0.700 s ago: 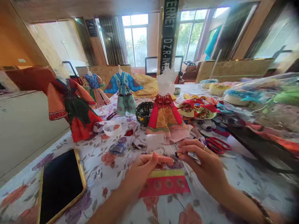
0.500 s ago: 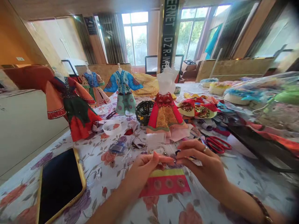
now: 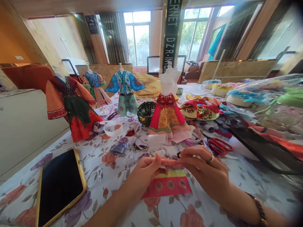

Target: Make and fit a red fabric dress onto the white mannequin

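Note:
My left hand [image 3: 151, 170] is held over the table with its index finger stretched out and thumb raised; nothing shows in its grip. At that fingertip, my right hand [image 3: 205, 167] has its fingers pinched together, and what they hold is too small to make out. A small dark piece [image 3: 179, 155] shows beside the right fingertips; whether it is held is unclear. Below the hands lies a red and yellow card [image 3: 168, 187] with round pale spots, partly covered by my left hand. Behind them stands a clear open box [image 3: 157, 140] with small gold pieces [image 3: 165, 154] near it.
A phone [image 3: 60, 186] lies at left. Dressed mannequins [image 3: 75, 107], a white ring [image 3: 113, 128], a dark basket [image 3: 145, 113] and a mannequin in a red skirt [image 3: 167, 116] stand farther back. Red-handled scissors [image 3: 220, 146], fabric scraps [image 3: 201, 108] and a black tray [image 3: 262, 148] are at right.
My right hand's fingers have drawn closer together and now meet the left index fingertip. My left hand has barely moved.

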Demonstrator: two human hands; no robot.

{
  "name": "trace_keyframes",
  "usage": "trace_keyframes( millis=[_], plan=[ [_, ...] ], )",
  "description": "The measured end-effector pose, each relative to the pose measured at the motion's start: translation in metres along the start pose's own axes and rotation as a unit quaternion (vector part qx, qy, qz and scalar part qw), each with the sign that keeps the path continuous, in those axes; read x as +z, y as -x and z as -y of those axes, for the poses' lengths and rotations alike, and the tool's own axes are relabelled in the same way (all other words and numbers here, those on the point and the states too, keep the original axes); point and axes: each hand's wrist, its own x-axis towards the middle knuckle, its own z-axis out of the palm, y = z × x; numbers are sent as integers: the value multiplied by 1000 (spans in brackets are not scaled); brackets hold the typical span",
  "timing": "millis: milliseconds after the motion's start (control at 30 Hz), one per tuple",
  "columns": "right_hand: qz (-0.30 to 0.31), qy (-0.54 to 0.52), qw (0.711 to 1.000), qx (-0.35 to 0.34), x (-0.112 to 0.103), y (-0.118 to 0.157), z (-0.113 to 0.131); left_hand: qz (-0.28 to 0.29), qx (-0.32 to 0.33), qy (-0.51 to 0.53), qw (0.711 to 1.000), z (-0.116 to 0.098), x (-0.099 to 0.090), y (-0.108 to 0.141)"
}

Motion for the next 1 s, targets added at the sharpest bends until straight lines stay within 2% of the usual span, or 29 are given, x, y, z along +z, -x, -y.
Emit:
trace_keyframes(
  millis=[300, 467, 633, 800, 933, 1000],
  plan=[
    [47, -8, 998, -35, -9, 7, -4, 39, -69, 111, 991, 3, 2, 4],
    [63, -27, 997, -24, -6, -1, -1, 23, -80, 69, 994, -9, 4, 9],
    [85, -76, 990, 79, -1, -8, 7, -24, -101, 0, 995, -22, 10, 23],
    [158, -160, 954, 197, 2, -5, 12, -41, -107, 7, 993, -19, 18, 38],
    [171, -198, 937, 230, 4, -1, 7, -105, -96, 31, 989, -15, 13, 45],
    [178, -184, 937, 236, 5, 2, 3, -136, -101, -11, 985, -15, 9, 47]
  ],
)
